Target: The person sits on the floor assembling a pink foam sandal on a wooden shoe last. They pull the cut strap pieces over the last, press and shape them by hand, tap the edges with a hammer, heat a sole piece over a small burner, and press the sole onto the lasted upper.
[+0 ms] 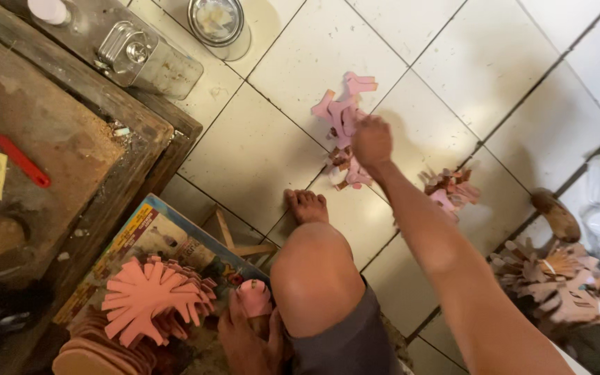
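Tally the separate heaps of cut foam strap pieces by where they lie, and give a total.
Heaps on the tiled floor: 3 — one under the right hand, at; one at; one at.
Fanned stack on the printed board beside the left hand: 1, at.
Total: 4

White tiled floor (258, 146) with dark grout carries scattered pink T-shaped cutout pieces (345, 114); a smaller pink-and-brown heap (449, 189) sits nearby; a bare foot (307, 205) rests just beside them.
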### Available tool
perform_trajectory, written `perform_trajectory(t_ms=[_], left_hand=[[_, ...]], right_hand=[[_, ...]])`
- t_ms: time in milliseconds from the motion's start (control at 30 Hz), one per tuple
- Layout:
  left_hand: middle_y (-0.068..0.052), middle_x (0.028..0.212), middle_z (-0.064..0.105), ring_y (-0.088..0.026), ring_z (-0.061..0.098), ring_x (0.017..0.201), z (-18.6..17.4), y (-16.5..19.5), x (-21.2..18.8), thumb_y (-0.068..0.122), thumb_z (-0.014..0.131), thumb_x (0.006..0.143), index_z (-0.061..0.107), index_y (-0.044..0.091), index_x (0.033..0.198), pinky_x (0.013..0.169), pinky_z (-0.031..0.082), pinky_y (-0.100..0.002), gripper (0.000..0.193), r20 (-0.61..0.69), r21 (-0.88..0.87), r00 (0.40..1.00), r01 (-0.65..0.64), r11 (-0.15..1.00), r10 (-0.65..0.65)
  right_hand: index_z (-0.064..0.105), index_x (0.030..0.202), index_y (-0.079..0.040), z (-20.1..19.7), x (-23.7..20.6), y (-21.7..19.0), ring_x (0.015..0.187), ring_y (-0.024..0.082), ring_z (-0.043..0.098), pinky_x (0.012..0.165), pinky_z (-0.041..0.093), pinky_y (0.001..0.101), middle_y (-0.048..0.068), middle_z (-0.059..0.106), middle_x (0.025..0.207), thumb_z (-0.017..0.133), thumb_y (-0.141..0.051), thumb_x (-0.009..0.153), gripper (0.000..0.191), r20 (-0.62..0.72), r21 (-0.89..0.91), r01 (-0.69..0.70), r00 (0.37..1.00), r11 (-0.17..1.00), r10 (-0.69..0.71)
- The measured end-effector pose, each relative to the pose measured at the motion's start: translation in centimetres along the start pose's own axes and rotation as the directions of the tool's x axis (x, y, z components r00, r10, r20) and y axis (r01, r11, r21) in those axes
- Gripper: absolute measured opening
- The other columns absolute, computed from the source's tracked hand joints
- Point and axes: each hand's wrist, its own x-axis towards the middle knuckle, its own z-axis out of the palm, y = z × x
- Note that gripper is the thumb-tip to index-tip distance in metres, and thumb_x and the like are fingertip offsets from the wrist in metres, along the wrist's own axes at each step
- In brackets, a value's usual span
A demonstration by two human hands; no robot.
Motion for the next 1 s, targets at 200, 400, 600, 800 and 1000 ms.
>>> perform_trajectory(t_ms=[200, 400, 600, 800, 1000], left_hand=[[-0.027, 0.145, 0.041, -0.046, 0.042, 0.133, -2.4, 1.4, -0.9, 0.042, 0.078, 0.077, 0.03, 0.009, 0.159, 0.104, 0.043, -0.056, 0.1, 0.075, -0.076, 0.988, 0.142, 0.987, -0.136], [-0.026, 0.147, 0.05, -0.042, 0.05, 0.135, -6.9, 3.1, -6.8, 0.032, 0.066, 0.095, 0.046, 0.0, 0.148, 0.104, 0.045, -0.052, 0.065, -0.232, -0.447, 0.973, -0.104, 0.889, -0.003], [-0.017, 0.131, 0.073, -0.029, 0.07, 0.12, -12.7, 4.7, -12.0, 0.025, 0.055, 0.106, 0.06, -0.006, 0.141, 0.104, 0.054, -0.045, 0.048, -0.107, -0.971, 0.978, -0.141, 0.191, 0.177], [-0.013, 0.135, 0.061, -0.022, 0.062, 0.126, -18.4, -1.3, -14.7, 0.018, 0.053, 0.102, 0.058, 0.0, 0.136, 0.11, 0.046, -0.041, 0.038, -0.109, -0.84, 0.994, -0.089, -0.535, 0.006], [-0.011, 0.103, 0.069, -0.02, 0.064, 0.095, -17.9, -6.2, -19.0, 0.011, 0.063, 0.101, 0.069, -0.008, 0.112, 0.09, 0.049, -0.036, 0.023, -0.119, -0.869, 0.991, -0.079, -0.488, 0.052]], right_hand=[[0.067, 0.107, 0.0, -11.6, -5.7, 5.7, 0.086, 0.019, 0.065, 0.075, 0.054, 0.032, 0.013, 0.067, 0.107, 0.06, -0.007, 0.102, 0.011, -0.35, 0.512, -0.18, 0.849, 0.84, 0.395], [0.067, 0.108, -0.004, -27.3, -16.6, -2.5, 0.088, 0.013, 0.054, 0.084, 0.046, 0.0285, 0.006, 0.066, 0.107, 0.056, -0.009, 0.102, 0.014, 0.153, 0.968, -0.014, 0.825, -0.251, 0.544], [0.064, 0.105, -0.008, -32.7, -25.8, -19.0, 0.103, 0.021, 0.059, 0.097, 0.042, 0.0388, 0.005, 0.065, 0.106, 0.062, -0.014, 0.092, 0.014, 0.357, 0.648, -0.167, 0.928, -0.743, 0.102], [0.065, 0.097, -0.002, -32.5, -31.1, -27.6, 0.101, 0.023, 0.062, 0.093, 0.045, 0.0372, 0.013, 0.068, 0.108, 0.064, -0.019, 0.094, 0.017, 0.354, 0.604, -0.414, 0.905, -0.681, -0.236], [0.067, 0.123, 0.007, -32.6, -32.4, -29.0, 0.079, 0.019, 0.058, 0.076, 0.046, 0.0339, 0.02, 0.069, 0.105, 0.063, -0.005, 0.098, 0.028, 0.191, 0.738, -0.394, 0.901, -0.547, -0.39]])
